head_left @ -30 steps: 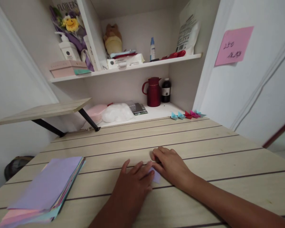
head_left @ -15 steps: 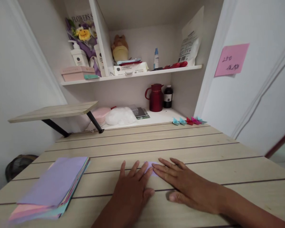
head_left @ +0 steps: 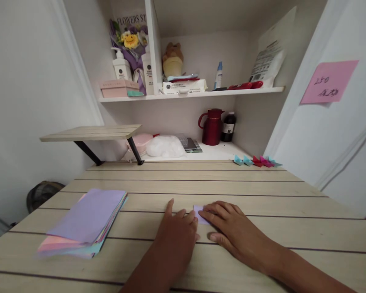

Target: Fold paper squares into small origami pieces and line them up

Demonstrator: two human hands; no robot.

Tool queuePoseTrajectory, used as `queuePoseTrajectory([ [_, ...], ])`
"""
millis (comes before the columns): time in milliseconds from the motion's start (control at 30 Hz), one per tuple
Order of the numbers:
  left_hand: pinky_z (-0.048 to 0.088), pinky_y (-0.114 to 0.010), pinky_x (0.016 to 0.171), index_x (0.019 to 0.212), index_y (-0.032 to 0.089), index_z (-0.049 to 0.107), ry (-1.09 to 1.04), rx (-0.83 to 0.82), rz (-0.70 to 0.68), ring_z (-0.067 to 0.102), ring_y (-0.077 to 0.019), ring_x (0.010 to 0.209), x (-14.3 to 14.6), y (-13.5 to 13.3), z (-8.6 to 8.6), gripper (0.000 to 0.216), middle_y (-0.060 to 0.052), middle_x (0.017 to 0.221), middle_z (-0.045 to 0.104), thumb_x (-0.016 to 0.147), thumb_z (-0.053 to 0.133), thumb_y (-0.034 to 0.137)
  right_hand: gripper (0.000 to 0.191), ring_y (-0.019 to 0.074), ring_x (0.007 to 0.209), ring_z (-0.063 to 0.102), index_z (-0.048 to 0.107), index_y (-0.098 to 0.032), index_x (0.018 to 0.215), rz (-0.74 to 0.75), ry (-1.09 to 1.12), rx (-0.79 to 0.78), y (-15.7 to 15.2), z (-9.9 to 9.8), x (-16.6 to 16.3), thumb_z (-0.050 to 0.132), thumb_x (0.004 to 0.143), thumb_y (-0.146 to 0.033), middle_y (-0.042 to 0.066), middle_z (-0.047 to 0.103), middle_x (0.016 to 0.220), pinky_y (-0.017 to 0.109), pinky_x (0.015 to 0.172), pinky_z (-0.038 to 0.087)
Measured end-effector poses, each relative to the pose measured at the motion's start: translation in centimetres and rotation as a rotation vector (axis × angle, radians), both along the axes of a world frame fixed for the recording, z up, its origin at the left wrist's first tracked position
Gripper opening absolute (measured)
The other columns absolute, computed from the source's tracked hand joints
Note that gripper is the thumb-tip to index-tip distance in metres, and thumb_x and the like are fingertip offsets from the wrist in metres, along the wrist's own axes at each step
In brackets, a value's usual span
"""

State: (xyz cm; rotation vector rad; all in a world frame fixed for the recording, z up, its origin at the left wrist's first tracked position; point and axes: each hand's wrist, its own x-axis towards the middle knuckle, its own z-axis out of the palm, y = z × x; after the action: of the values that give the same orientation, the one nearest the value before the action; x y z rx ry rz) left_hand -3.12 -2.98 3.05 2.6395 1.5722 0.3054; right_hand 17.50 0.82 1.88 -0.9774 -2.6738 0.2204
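Lilac slip (head_left: 198, 208): Lies on the desk (head_left: 232, 191) directly before me, its right side hidden beneath my fingers.
Right hand (head_left: 232, 228): Palm down and flattened, my fingertips on the slip, thumb held apart.
Left hand (head_left: 177, 236): Palm down just beside the slip's left edge, one outer finger stretched forward, the others bent; their tips are obscured, and I cannot tell whether they pinch anything.
Forearms (head_left: 295, 264): Both mine, cut off by the frame.
Paper stack (head_left: 88, 215): To my left, lilac on top, its near edge blurred.
Folded papers (head_left: 257, 161): A small blue, red and pink row at the far right, the last ones overlapping.
Red jug (head_left: 211, 129): On the ledge beyond, partly covering a dark bottle (head_left: 228, 130) with an illegible label.
Pink note (head_left: 329, 81): "250" on the wall, the lower scrawl unclear.
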Motion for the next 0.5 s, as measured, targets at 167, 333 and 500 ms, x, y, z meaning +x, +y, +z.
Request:
queuePoseTrajectory([
  [167, 0.035, -0.051, 0.102, 0.087, 0.020, 0.071, -0.162, 0.055, 0.066, 0.065, -0.0231, 0.093, -0.2, 0.8, -0.3, 0.019, -0.005, 0.096, 0.074, 0.089, 0.052, 0.021, 0.038, 0.0282, 0.110, 0.049, 0.055, -0.026, 0.123, -0.015, -0.022, -0.033, 1.0, 0.7, -0.8, 0.056, 0.088, -0.042, 0.009, 0.057, 0.122, 0.046, 0.093, 0.039],
  [333, 0.045, -0.040, 0.092, 0.104, 0.021, 0.068, -0.388, 0.101, 0.251, 0.060, -0.0221, 0.104, -1.6, 2.9, -1.8, 0.026, -0.006, 0.108, 0.069, 0.083, 0.055, 0.013, 0.032, 0.0256, 0.104, 0.052, 0.057, -0.026, 0.112, 0.002, -0.024, -0.080, 2.2, 1.3, -1.4, 0.063, 0.081, -0.031, 0.006, 0.060, 0.114, 0.042, 0.090, 0.040],
  [500, 0.037, -0.047, 0.102, 0.122, 0.029, 0.061, -0.375, 0.046, 0.203, 0.048, -0.0257, 0.124, -2.5, 3.2, -2.3, 0.042, -0.008, 0.134, 0.054, 0.080, 0.063, 0.023, 0.028, 0.0241, 0.110, 0.050, 0.055, -0.029, 0.109, -0.007, 0.103, -0.155, 2.0, 0.6, -1.4, 0.062, 0.083, -0.035, 0.004, 0.059, 0.116, 0.041, 0.095, 0.037],
])
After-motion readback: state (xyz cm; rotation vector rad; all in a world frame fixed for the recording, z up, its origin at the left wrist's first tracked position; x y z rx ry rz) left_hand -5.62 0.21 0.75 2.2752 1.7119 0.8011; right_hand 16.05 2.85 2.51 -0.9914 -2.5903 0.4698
